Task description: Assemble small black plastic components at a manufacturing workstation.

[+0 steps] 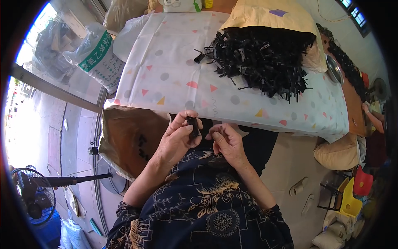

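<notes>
Close in front of my body, just off the near table edge, my left hand (176,139) pinches a small black plastic part (192,128) between thumb and fingers. My right hand (229,143) is beside it, a small gap away, with its fingers curled toward the thumb; whatever it may hold is too small to see. On the table lies a large heap of similar black plastic parts (261,62), spilling from the mouth of a yellow-brown paper sack (269,14). Left of my lap stands an open sack (120,124) with several black pieces (143,143) at its bottom.
A patterned cloth (166,62) covers the table. At its left is a white woven bag with a green band (99,58); a metal bowl (334,69) sits at the right. A fan (37,195), a yellow chair (350,197) and slippers (298,186) are on the floor.
</notes>
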Tool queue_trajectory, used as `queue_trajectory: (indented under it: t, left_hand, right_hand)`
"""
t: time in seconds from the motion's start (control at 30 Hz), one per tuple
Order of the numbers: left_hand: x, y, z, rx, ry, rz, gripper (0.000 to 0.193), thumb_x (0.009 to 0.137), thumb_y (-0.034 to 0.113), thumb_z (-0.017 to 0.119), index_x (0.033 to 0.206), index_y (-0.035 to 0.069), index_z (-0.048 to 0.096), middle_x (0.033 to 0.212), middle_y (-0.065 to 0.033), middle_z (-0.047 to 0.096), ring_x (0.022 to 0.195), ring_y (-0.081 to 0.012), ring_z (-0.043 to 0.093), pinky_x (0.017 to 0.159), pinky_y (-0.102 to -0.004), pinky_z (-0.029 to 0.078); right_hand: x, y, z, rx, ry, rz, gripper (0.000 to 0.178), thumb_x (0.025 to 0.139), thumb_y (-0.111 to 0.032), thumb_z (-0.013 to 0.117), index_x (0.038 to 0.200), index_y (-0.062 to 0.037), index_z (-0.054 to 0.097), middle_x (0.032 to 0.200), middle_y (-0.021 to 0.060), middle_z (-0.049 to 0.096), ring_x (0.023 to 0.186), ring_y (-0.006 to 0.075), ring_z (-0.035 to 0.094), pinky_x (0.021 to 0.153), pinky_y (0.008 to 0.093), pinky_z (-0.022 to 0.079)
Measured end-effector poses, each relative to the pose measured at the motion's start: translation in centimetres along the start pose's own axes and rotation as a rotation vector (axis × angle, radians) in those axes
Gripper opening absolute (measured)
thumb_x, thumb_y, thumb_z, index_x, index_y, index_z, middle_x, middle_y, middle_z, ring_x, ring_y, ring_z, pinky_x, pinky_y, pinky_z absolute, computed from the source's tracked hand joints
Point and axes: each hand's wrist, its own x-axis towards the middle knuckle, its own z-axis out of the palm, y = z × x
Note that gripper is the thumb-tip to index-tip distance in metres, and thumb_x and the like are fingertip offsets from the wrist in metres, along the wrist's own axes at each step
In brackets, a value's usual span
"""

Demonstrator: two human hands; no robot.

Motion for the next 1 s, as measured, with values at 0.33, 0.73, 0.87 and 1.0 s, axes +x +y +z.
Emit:
queue_trajectory:
  t: [0.33, 0.73, 0.87, 1.0]
  left_hand:
    - [-0.2, -2.1, -0.7, 0.042, 0.044, -0.092, 0.029, 0.097, 0.01, 0.05, 0.126, 0.01, 0.048, 0.09, -0.0017, 0.057, 0.072, -0.0107, 0.057, 0.063, -0.0218, 0.046]
    - [-0.1, -2.6, -0.4, 0.228, -0.192, -0.221, 0.016, 0.097, 0.011, 0.051, 0.112, 0.007, 0.051, 0.091, -0.0034, 0.059, 0.067, -0.0088, 0.058, 0.056, -0.0182, 0.046]
    - [-0.3, -2.2, 0.3, 0.423, -0.178, -0.222, 0.027, 0.095, 0.005, 0.051, 0.122, 0.005, 0.048, 0.091, -0.005, 0.061, 0.072, -0.0106, 0.061, 0.062, -0.0209, 0.049]
    - [-0.5, -2.9, -0.3, 0.993, -0.194, 0.042, 0.04, 0.09, -0.002, 0.054, 0.129, 0.002, 0.046, 0.097, -0.01, 0.064, 0.08, -0.0131, 0.063, 0.072, -0.0267, 0.052]
  right_hand:
    - [-1.3, -0.8, -0.3, 0.104, -0.053, -0.075, 0.013, 0.094, -0.011, 0.058, 0.103, -0.0029, 0.056, 0.081, 0.0016, 0.059, 0.057, 0.0043, 0.049, 0.052, 0.0168, 0.042]
    - [-0.5, -0.2, -1.8, 0.243, -0.147, 0.142, 0.032, 0.086, -0.021, 0.07, 0.109, -0.0027, 0.057, 0.081, -0.0021, 0.058, 0.063, 0.0017, 0.048, 0.052, 0.0152, 0.036]
    - [-0.6, 0.4, -2.6, 0.092, -0.145, 0.071, 0.029, 0.087, -0.02, 0.069, 0.106, -0.002, 0.059, 0.084, -0.0015, 0.059, 0.071, 0.0037, 0.053, 0.063, 0.0172, 0.043]
    - [-0.2, 0.1, -2.2, -0.113, -0.115, -0.011, 0.027, 0.088, -0.018, 0.068, 0.107, -0.0014, 0.059, 0.083, -0.0019, 0.058, 0.073, 0.005, 0.054, 0.066, 0.0187, 0.045]
